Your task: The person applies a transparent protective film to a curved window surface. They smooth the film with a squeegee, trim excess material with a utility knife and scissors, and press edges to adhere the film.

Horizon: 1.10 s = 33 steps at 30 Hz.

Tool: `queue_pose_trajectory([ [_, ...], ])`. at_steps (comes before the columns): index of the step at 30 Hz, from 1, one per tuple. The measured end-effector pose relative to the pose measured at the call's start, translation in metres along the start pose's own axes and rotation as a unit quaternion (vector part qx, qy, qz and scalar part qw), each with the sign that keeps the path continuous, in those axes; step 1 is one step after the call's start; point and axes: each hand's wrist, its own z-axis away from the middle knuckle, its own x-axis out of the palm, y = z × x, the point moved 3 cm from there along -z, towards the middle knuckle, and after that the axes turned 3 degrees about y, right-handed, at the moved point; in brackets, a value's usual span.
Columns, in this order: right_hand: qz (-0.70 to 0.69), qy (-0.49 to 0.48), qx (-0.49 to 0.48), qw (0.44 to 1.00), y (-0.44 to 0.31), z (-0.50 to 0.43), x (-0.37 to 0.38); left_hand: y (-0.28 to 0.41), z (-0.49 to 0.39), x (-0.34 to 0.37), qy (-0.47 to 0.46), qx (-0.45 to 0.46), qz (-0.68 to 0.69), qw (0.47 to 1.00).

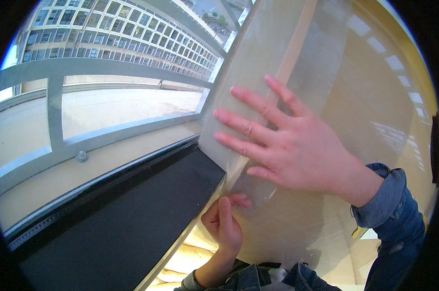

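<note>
My right hand (pixel 288 142) lies spread over clear plastic film (pixel 310 76) on the corner of a pale wall panel (pixel 245 65), palm towards the panel, fingers apart. Below it, where the panel's edge meets a dark window sill (pixel 132 203), my left hand (pixel 225 222) has its thumb against curled fingers at the film's lower edge. Part of those fingers shows hazily through the film, so the film is between thumb and fingers. A pinkish-tan vertical strip (pixel 295 43) runs down the panel beneath the film.
To the left, a window frame track (pixel 107 169) borders the sill; beyond it stand a metal railing (pixel 56 112) and a large building (pixel 132 29). Folded cream fabric (pixel 190 258) lies below the sill. A small yellow object (pixel 356 232) is near my right sleeve.
</note>
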Motion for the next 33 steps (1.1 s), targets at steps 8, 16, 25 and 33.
queue_pose_trajectory([
  [8,0.002,0.01,0.001,1.0,-0.003,0.001,0.005,-0.005,0.0,0.001,0.015,-0.01,-0.009,1.0],
  [16,0.007,0.008,0.004,1.0,-0.006,-0.005,-0.005,-0.005,0.0,-0.001,-0.02,0.029,-0.061,0.997],
  [25,0.044,0.046,0.029,0.998,0.035,-0.01,-0.012,-0.001,0.017,-0.021,-0.032,-0.073,-0.004,0.997],
  [33,0.195,0.123,0.081,0.97,0.153,-0.004,-0.055,0.053,0.051,-0.014,-0.193,0.296,-0.28,0.892],
])
